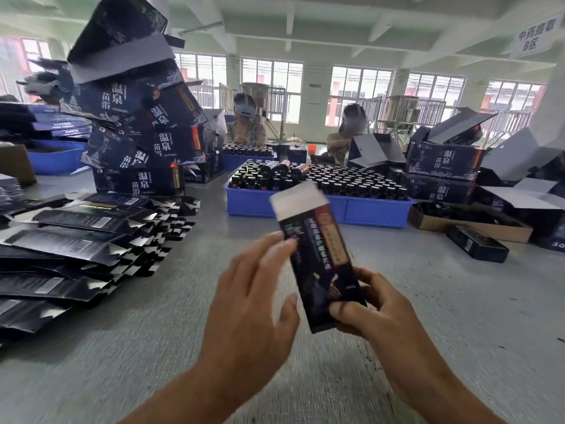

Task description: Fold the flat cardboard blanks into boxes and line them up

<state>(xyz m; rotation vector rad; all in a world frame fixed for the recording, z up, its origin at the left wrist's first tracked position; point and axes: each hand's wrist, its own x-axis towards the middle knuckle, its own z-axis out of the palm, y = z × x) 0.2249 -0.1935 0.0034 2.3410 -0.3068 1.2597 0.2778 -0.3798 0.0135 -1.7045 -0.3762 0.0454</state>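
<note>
A narrow dark carton [318, 258] with printed text stands tilted in the air above the grey table, its white top flap open. My right hand [376, 304] grips its lower end, thumb across the front face. My left hand [253, 289] is beside the carton's left edge, fingers spread and fairly straight, fingertips touching or almost touching the side; motion blur hides the contact. A big heap of flat dark blanks [76, 240] lies on the table to the left.
A blue crate [351, 209] full of dark bottles sits just beyond the carton. Large dark boxes are stacked high at left [137, 123] and at right [443, 166]. A small dark box [477, 243] lies right. Two people sit at the far side.
</note>
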